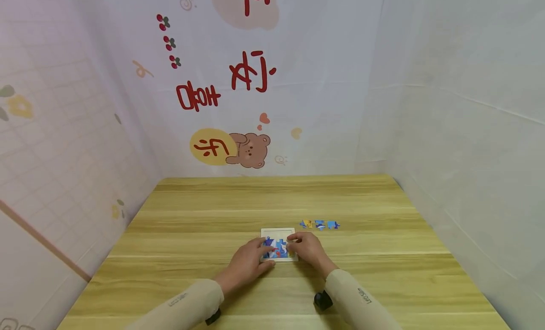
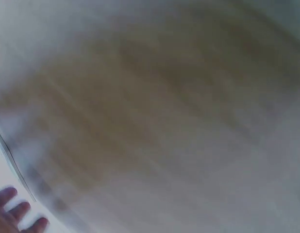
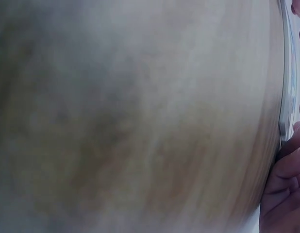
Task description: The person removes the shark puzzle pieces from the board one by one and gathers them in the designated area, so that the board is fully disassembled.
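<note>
Tray with a white rim lies on the wooden table between both hands, joined puzzle pieces filling its near part, pale backing showing beyond them. Left hand spreads loose, extended fingers over its left side; right hand bends its fingers at the right rim, whether pinching a piece I cannot tell. Three loose pieces lie in a row outside, near the far right corner.

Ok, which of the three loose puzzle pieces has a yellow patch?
The leftmost loose piece, nearest the white frame; its yellow stands out, while the middle piece and rightmost piece look mainly blue.
</note>
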`<state>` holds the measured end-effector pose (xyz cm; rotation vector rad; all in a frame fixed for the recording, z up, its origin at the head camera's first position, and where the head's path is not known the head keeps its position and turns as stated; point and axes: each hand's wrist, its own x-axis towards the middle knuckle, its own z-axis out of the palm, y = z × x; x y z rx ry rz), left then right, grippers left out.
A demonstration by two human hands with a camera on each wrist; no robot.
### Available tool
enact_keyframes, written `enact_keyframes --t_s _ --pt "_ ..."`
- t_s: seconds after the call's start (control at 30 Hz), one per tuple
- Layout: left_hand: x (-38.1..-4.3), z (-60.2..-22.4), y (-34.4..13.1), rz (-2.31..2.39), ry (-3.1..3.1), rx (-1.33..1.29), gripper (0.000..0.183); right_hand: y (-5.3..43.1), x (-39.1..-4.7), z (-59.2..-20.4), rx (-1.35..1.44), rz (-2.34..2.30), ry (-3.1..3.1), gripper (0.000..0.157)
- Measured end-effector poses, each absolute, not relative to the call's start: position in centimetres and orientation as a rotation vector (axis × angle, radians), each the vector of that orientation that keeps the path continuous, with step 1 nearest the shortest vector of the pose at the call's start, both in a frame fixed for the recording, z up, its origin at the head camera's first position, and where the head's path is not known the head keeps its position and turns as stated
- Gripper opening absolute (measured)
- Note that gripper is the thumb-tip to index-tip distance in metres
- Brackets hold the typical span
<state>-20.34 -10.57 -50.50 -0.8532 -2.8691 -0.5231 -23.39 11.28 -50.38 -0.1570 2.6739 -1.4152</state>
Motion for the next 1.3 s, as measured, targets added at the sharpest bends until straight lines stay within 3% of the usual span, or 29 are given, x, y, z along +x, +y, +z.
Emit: enact_keyframes --t_s 0.47,1.3 --pt "-20.7 -51.4 -8.4 -0.565 -2.937 -0.402 0.054 11.3 -23.3 -50.9 -0.215 -1.385 2.735 0.02" --pt "-20.8 -50.8 -8.3 -0.471 -2.961 -0.401 0.052 10.8 -23.4 -50.4 -0.166 -1.38 2.656 0.014"
